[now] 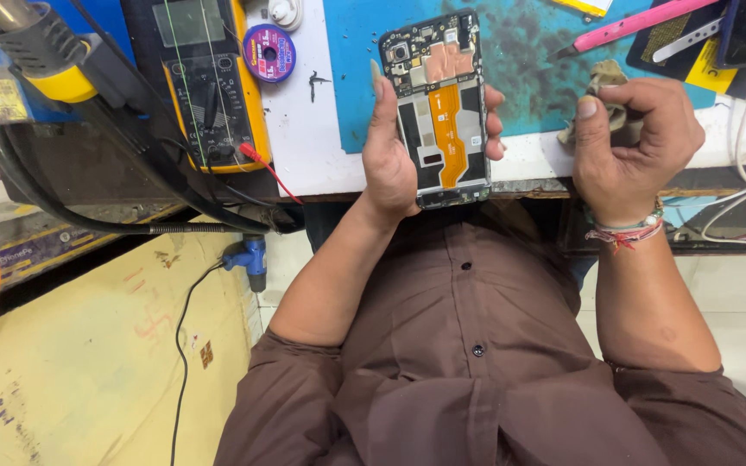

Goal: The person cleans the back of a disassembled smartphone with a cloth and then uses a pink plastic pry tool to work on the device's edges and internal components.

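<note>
Two bare hands work above the blue mat (528, 60): the left hand (388, 147) clasps an opened phone (439, 108), thumb on one long edge and fingertips wrapped around the other, back cover off and orange flex cable facing up. The phone's long axis runs away from the body, camera end farthest, over the bench edge. The right hand (632, 142), just to its right and apart from it, is pressed together around a crumpled cloth (602, 82).

Bare blue mat (528, 52) between both hands; multimeter (209, 78) and pink knife (632, 24) at its flanks.
</note>
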